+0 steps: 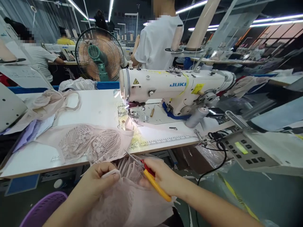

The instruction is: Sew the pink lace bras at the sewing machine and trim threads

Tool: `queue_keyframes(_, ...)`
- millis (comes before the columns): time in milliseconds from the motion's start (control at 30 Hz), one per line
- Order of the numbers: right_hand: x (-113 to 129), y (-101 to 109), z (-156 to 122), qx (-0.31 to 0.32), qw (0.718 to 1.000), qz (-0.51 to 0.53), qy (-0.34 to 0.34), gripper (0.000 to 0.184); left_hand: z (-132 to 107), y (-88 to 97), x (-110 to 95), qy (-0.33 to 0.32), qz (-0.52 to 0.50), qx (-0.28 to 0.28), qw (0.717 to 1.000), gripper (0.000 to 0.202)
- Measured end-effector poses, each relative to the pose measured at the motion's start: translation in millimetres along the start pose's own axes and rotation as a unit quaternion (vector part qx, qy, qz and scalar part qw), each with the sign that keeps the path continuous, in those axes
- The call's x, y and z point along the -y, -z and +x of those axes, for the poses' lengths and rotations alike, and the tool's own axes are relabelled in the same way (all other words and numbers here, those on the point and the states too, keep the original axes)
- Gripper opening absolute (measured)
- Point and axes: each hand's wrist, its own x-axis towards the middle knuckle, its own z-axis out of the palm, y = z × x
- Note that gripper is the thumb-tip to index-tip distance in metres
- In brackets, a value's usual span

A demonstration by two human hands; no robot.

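Observation:
My left hand [100, 178] pinches the edge of a pale pink bra [132, 201] over my lap, thumb on top. My right hand [161, 175] is closed around scissors [156, 184] with yellow and red handles. Their slim blades point up and left, close to the table's front edge. Part of the pink fabric lies under my right hand. Just beyond, a pink lace bra [91, 142] is spread on the sewing table, with its right end near the needle of the white sewing machine [153, 83]. Whether the two pink pieces are joined is hidden.
More pink bras [50, 102] lie on the table [99, 97] at left. A thread cone [197, 117] stands beside the machine, and a control box [248, 151] is at right. A purple basket [44, 208] sits below left. Beyond are a fan [98, 55] and several people.

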Motion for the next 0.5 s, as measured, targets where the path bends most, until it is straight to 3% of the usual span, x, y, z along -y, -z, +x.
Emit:
queue_keyframes(100,8.3,-5.1,2.3,-0.027,0.998,0.052,0.021,0.045,-3.6,3.1,3.4,-0.013,-0.009,-0.034,0.999,0.038)
queue_keyframes(200,16.0,-7.9,5.6,0.007,0.999,0.046,0.026,0.043,-6.3,6.0,5.2,-0.027,0.005,-0.049,0.998,0.035)
queue_keyframes(500,18.1,22.7,9.3,0.112,0.980,-0.156,0.049,0.038,-15.1,6.6,-3.3,-0.071,0.070,-0.050,0.994,0.023)
